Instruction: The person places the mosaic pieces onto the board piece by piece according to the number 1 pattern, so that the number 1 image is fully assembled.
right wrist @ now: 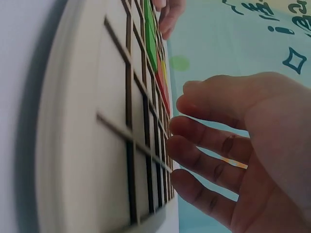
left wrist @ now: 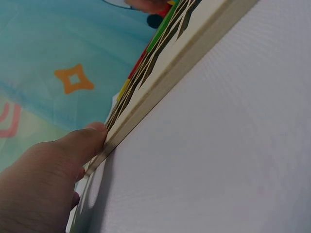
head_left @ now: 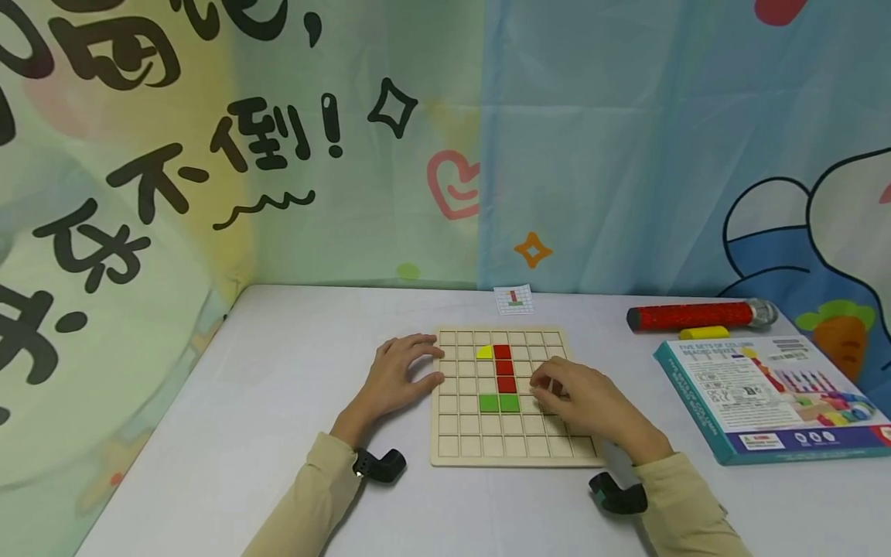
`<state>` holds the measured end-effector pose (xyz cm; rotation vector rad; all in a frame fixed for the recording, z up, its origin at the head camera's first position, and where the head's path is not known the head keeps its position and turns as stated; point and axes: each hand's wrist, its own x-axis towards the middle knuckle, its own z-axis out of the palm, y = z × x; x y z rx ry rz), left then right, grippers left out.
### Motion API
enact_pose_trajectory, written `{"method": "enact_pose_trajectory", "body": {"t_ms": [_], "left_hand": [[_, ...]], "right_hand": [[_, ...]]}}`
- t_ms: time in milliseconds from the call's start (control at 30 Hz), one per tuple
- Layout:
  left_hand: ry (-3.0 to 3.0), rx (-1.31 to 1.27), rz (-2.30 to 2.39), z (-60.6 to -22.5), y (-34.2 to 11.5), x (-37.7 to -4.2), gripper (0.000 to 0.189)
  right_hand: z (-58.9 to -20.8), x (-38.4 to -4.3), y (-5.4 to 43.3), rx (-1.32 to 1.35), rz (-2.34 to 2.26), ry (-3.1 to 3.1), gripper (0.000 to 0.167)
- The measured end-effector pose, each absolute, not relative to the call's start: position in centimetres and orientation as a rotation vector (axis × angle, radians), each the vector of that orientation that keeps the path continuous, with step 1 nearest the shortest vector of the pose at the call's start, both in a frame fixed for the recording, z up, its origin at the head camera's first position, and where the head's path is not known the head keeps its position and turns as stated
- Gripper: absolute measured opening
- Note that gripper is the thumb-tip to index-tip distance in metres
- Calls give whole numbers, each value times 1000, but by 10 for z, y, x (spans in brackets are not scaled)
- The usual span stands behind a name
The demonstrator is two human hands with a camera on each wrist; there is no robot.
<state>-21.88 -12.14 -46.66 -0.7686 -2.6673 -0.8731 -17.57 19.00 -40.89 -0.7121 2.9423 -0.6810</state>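
A pale wooden grid board [head_left: 455, 447] lies on the table. In its cells stand a column of three red tiles [head_left: 504, 368], a yellow tile [head_left: 484, 353] with a slanted side beside the top one, and two green tiles [head_left: 500, 403] below. My left hand [head_left: 400, 379] touches the board's left edge with thumb and fingertips, the fingers fairly straight. Over the right part of the board hovers my right hand [head_left: 583, 396], fingers loosely bent. In the right wrist view its thumb and index fingertips [right wrist: 187, 104] are close together, with no piece visible between them.
Behind the board lies a small pattern card [head_left: 513, 300] showing coloured cells. To the right are a teal-edged box [head_left: 780, 387], a yellow block [head_left: 704, 333] and a red tube with a silvery end [head_left: 689, 316]. A printed curtain [head_left: 592, 155] hangs behind the table.
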Motion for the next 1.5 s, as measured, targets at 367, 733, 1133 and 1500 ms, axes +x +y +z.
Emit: {"method": "enact_pose_trajectory", "body": {"t_ms": [367,733,1133,1500], "left_hand": [[-2692,-755,-870,-466,-122,-219,35],[-2670,-771,-882,-467,-120,-220,35],[-2672,-765,-866,-467,-122,-219,35],[-2680,-762,-874,-467,-121,-218,34]], "right_hand": [[-402,-170,220,-651,-667,2947,13],[-407,-161,258,-563,-613,2937,17],[-408,-149,280,-584,-545,2862,39],[-406,-145,281,-541,-477,2805,40]]}}
